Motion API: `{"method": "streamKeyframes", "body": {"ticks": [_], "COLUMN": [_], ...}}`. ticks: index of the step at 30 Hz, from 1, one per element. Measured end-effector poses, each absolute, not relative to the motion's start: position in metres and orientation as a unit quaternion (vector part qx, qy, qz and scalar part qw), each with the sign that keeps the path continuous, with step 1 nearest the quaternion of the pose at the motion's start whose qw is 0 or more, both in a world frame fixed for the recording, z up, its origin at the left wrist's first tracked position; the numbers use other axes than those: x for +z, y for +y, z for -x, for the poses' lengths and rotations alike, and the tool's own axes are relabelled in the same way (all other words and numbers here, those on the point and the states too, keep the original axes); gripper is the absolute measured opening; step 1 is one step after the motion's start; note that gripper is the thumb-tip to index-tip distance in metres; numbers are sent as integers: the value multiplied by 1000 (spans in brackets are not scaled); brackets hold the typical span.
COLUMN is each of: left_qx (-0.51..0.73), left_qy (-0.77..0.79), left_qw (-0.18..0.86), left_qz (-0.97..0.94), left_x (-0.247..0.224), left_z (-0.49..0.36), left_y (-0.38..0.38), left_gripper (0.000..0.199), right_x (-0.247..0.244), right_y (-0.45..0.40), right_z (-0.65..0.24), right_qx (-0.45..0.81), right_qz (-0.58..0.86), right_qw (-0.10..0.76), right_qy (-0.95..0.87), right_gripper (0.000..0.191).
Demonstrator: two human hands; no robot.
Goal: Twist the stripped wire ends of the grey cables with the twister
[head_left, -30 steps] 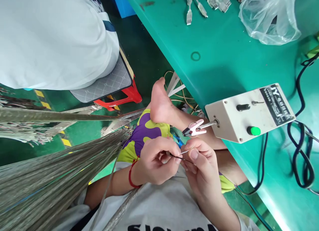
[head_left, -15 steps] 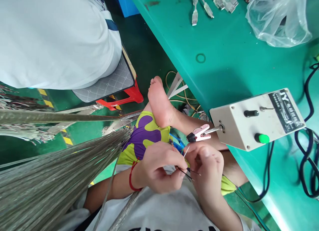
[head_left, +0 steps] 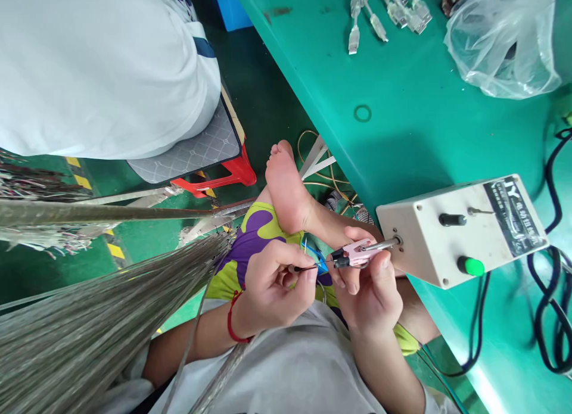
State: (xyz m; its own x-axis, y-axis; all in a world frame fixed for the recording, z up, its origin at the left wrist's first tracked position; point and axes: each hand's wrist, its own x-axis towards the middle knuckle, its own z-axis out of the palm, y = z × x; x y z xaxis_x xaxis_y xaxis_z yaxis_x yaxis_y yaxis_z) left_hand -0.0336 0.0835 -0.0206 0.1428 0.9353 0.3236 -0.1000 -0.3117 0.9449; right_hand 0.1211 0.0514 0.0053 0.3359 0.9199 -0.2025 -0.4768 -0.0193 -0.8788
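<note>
My left hand (head_left: 279,283), with a red cord bracelet at its wrist, is closed in a pinch on thin dark wires (head_left: 308,268). A short white wire end (head_left: 305,245) sticks up beside its fingertips. My right hand (head_left: 369,289) is closed around a pink clip (head_left: 358,253) with black-covered jaws, thumb on one side and fingers on the other. The clip sits on a metal shaft (head_left: 383,245) coming out of a beige machine box (head_left: 447,229). One dark wire runs from my left fingertips to the clip's black jaws; whether they grip it is hard to see.
The box, with a green button (head_left: 472,266), stands on a green table (head_left: 402,140). Clear USB plugs (head_left: 379,27), a plastic bag (head_left: 504,50) and black cables (head_left: 543,307) lie there. Long bundled cables (head_left: 111,318) hang at left. A person in white (head_left: 102,68) sits on a stool.
My right hand has moved from the wires up onto the pink clip. My left hand has shifted slightly left, still pinching the wires, and one wire now reaches the clip's jaws.
</note>
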Motion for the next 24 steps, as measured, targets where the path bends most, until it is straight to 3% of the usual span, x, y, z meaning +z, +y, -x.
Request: {"method": "streamKeyframes", "body": {"ticks": [9,14,17,21,24], "left_qx": [540,538,536,523,521], "left_qy": [367,364,354,339,336], "left_qw": [447,447,463,520,542], "left_qz": [-611,-615,-611,-585,-568], "left_x": [-22,-23,-23,-30,-37], "left_z": [28,27,27,29,31], "left_y": [86,86,85,81,77], "left_gripper": [13,13,14,6,3], "right_x": [2,4,1,-2,8], "right_y": [48,51,52,36,6], "right_z": [-120,-118,-120,-135,-151], "right_qx": [524,542,554,555,496], "right_qz": [497,461,448,489,539], "right_qw": [656,668,663,585,507], "right_qy": [-218,-217,-231,-333,-455], "right_gripper": [42,34,41,68,61]}}
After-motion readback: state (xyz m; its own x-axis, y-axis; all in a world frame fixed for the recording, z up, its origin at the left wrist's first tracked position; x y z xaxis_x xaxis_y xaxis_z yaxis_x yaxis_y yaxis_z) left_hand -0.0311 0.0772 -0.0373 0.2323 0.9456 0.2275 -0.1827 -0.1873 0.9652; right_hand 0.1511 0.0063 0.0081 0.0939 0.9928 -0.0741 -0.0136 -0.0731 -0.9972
